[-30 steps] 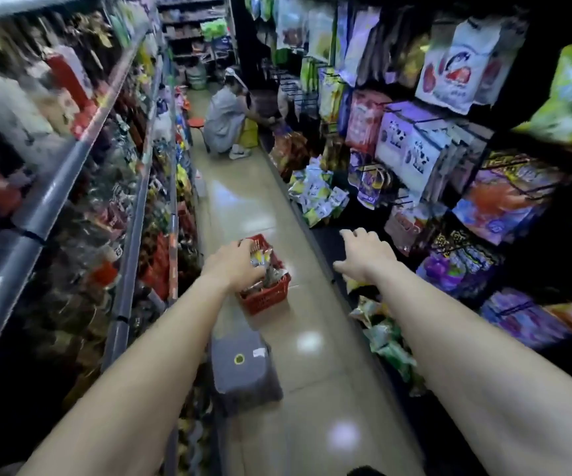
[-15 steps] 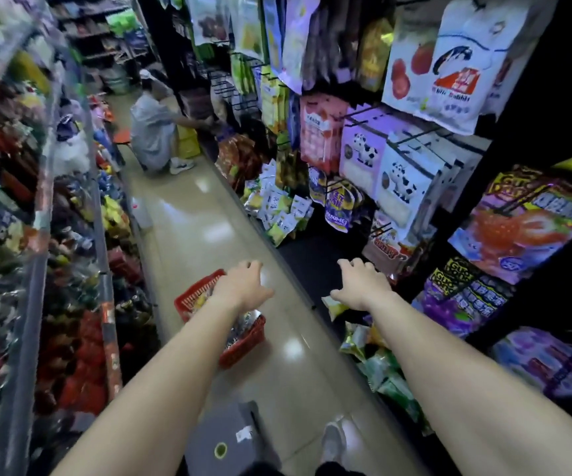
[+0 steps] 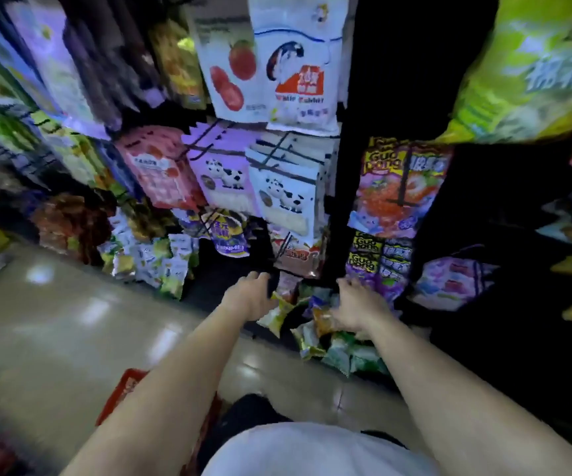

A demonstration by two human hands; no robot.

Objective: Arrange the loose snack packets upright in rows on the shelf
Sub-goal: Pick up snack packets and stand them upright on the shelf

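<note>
Down at the bottom shelf [image 3: 222, 283], both arms reach forward and low, because the loose snack packets [image 3: 315, 334] lie there in a slumped heap. They are flat and overlapping, and some spill toward the shelf's front edge at the heap's six o'clock.

The left hand [image 3: 250, 298] comes in at the heap's nine o'clock, fingers straight and slightly spread. Its palm is at or just beside a yellow-green packet, and it pinches nothing that shows. The right hand [image 3: 360, 309] lies palm-down on the three o'clock side with its fingers stretched flat over an orange packet. It seems to press rather than grip, though blur softens the fingertips.

With one hand on each flank, the hands look set to gather or square the pile before any packet is stood up. I judge the arranging barely begun, since nothing in the heap stands upright.

At the heap's ten o'clock, a row of green-and-white packets [image 3: 154, 259] stands at the same low level, which hints at how finished rows should look. At twelve o'clock, cow-printed bags [image 3: 277, 197] hang on pegs, so loose stock probably belongs on the shelf beneath. A red basket [image 3: 126, 389] sits on the floor [image 3: 71, 321] at the left hand's seven o'clock, close by the person, likely for carrying packets.
</note>
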